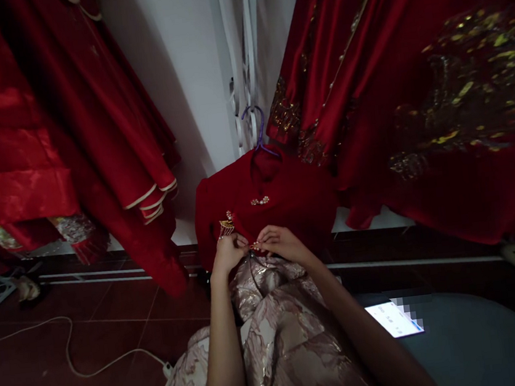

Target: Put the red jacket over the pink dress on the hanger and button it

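Observation:
A red jacket [282, 209] hangs in front of me from a purple hanger [260, 132]. Near its front closure my left hand [231, 253] and my right hand [282, 243] meet, the fingertips of both pinched on a small gold fastener [253, 246]. Its exact shape is partly covered by my fingers. Above my left hand sits a gold fan-shaped brooch [226, 225] with hanging strands. Higher up, a pearl-and-gold fastener [260, 201] lies across the jacket's front. Patterned pinkish-silver fabric [292, 331] is bunched under my forearms.
Red garments with pale trim [104, 111] hang at the left, and sequinned red garments [469, 88] at the right. A phone with a lit screen [393, 319] lies on a grey-blue surface [479, 341]. A white cable [72, 338] crosses the tiled floor [112, 308].

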Available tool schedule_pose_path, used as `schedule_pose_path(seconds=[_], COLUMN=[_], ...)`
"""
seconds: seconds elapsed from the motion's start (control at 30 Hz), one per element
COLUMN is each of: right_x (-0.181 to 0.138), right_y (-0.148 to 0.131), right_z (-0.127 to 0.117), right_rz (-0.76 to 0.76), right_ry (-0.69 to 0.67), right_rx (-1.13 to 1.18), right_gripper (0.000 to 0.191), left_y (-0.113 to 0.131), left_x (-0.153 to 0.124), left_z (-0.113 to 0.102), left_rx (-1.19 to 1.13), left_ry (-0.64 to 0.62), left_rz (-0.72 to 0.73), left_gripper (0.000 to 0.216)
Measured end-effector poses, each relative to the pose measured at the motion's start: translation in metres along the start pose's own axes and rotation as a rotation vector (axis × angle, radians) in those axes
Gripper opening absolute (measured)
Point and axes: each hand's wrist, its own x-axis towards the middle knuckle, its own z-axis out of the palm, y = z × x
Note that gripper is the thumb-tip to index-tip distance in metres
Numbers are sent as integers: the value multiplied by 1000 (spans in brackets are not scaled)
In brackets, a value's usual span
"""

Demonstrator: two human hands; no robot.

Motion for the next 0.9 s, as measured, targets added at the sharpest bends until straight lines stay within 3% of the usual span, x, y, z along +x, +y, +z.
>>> schedule_pose_path(seconds=[0.2,0.4,0.57,0.9], right_x=[2,5,6,9], right_y=[2,13,21,25], right_z=[10,17,19,17], right_rz=[-89,-193,-199,-198], right_ry=[15,68,133,81], right_rx=[-190,-399,-444,-481], right_gripper=[15,25,30,35], left_y=[-14,-30,-40,-39], left_x=[1,7,9,10], left_z=[0,1,3,4], left_rx=[-200,-234,-241,-256], left_ry=[-109,-107,-102,-76], left_rz=[-53,-59,-48,-59], left_gripper=[20,21,23,25])
